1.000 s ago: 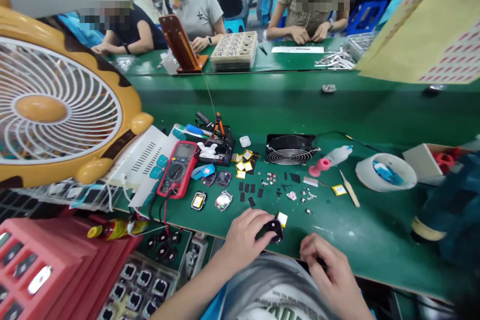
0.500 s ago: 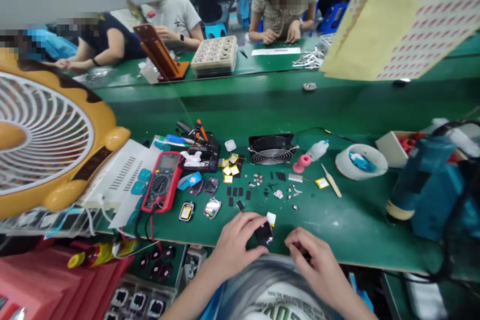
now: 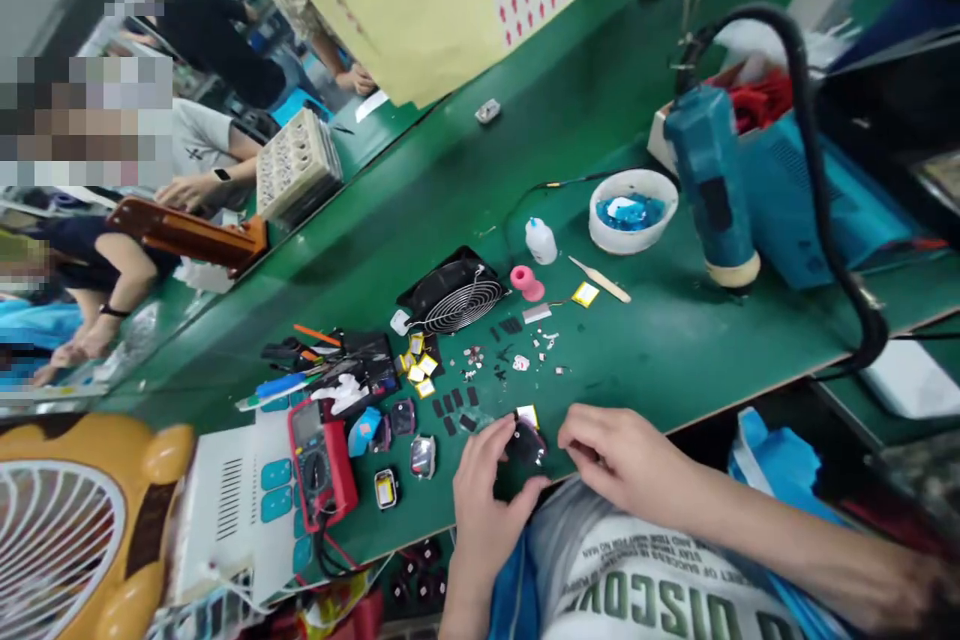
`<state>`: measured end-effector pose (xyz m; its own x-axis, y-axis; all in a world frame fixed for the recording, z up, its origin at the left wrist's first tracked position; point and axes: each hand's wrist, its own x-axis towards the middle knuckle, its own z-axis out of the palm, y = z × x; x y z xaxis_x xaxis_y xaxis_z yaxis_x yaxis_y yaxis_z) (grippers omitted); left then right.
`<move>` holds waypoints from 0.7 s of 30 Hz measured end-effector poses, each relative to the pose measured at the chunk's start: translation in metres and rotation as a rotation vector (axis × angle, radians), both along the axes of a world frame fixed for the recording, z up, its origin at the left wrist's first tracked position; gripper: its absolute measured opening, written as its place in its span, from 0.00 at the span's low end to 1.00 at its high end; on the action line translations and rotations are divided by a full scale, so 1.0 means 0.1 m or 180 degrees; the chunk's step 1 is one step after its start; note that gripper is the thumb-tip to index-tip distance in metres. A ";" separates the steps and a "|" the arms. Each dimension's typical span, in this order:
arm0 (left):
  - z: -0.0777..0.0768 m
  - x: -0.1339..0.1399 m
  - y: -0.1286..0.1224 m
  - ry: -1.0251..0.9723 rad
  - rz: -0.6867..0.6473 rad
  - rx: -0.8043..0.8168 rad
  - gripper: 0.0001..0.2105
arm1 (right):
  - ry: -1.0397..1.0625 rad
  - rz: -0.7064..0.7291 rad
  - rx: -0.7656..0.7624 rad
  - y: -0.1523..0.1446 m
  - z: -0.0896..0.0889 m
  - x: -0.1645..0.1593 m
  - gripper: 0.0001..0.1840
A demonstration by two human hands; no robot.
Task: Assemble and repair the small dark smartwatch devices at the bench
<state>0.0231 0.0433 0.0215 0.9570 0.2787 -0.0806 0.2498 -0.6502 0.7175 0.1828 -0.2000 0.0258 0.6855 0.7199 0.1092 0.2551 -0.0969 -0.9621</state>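
Observation:
A small black watch-like case point(image 3: 529, 444) lies near the bench's front edge, with a white-and-yellow piece point(image 3: 527, 415) just behind it. Around its left side curves my left hand point(image 3: 486, 475), thumb and fingers apart; the fingertips reach its edge, but no firm grip shows. To the right of the case, my right hand point(image 3: 619, 455) is closed with thumb and fingers together. Anything between those fingertips is hidden. Several dark rectangular pads point(image 3: 454, 400) and an open watch case with a yellow cell point(image 3: 385, 488) lie to the left.
Behind the small parts stands a black fan point(image 3: 454, 290). A red multimeter point(image 3: 322, 460) and a yellow desk fan point(image 3: 82, 520) are at left. At right are a white tub point(image 3: 632, 215) and a blue corded tool point(image 3: 712, 185). Co-workers sit across the bench.
The camera view has turned to the right and tilted. My left hand's thumb and fingers have spread a little wider beside the black case. My right hand stays closed.

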 end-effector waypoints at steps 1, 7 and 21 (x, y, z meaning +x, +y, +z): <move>0.02 -0.01 0.02 0.0026 0.0066 -0.0021 0.26 | -0.0059 -0.0003 -0.0022 0.00 -0.01 0.00 0.21; 0.14 0.08 0.11 -0.0061 0.0184 0.0301 0.21 | -0.0465 0.0040 0.0033 0.02 -0.06 0.03 0.21; 0.22 0.44 0.10 -0.0490 0.0052 0.0570 0.16 | -0.0510 0.0007 0.0069 0.02 -0.02 0.06 0.19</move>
